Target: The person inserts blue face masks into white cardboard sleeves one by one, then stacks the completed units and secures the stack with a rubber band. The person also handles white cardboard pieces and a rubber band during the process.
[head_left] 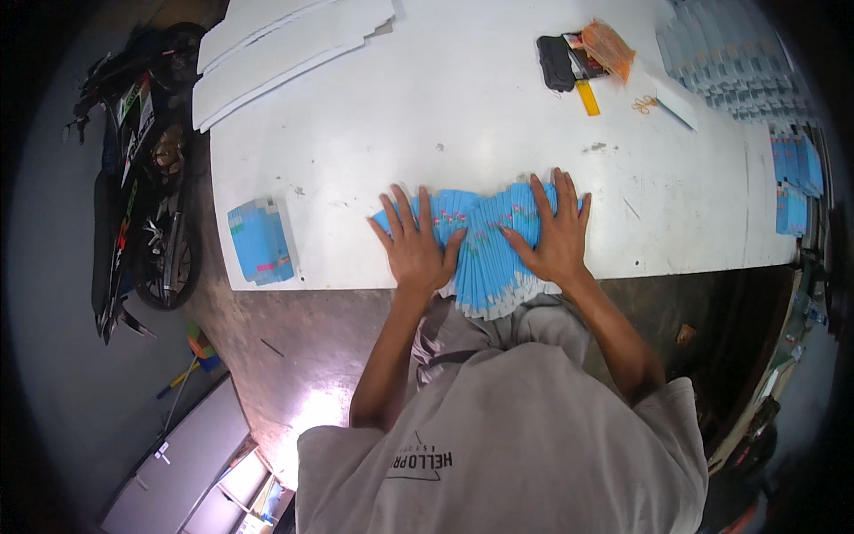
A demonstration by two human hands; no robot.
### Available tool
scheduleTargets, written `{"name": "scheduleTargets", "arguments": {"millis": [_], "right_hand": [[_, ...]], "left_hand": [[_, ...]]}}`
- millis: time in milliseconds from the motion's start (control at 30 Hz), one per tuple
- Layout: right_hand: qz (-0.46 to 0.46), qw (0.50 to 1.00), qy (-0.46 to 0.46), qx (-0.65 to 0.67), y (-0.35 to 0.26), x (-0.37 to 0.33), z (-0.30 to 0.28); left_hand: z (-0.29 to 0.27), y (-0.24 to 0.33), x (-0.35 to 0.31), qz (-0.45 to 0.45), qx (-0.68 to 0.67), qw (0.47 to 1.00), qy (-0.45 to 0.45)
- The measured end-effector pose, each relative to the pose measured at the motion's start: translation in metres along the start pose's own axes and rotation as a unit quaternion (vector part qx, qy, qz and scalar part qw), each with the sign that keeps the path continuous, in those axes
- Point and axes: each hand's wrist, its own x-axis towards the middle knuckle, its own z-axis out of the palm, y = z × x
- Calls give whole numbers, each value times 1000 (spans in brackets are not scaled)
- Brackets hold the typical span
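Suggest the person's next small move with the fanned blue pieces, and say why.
Probably ease the left hand and right hand inward to square the fan: they lie spread on opposite sides of the blue printed pieces, which splay unevenly, their near ends jutting past the white table's edge.

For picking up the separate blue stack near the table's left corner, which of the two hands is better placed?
Probably the left hand, which is nearer to that blue stack; the right hand rests on the far side of the fanned blue pieces.
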Motion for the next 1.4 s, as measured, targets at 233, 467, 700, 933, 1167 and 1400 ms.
{"name": "scheduleTargets", "arguments": {"millis": [233,467,700,933,1167,1400], "right_hand": [[16,1000,-4,15,-1,-3,-3],[21,998,16,48,3,-4,-3],[48,955,95,277,-10,-1,23],[155,534,171,814,-20,12,13],[117,522,156,830,-6,7,4],[100,744,99,653,4,-3,5]], "left_hand": [[4,-26,-10,-2,-194,971,142],[-22,6,-34,-375,-382,843,60],[-19,112,-6,-129,-311,941,-38],[-39,104,29,-66,-261,948,-169],[-52,96,51,-71,-237,938,-241],[-49,116,46,12,-63,992,-107]]}}
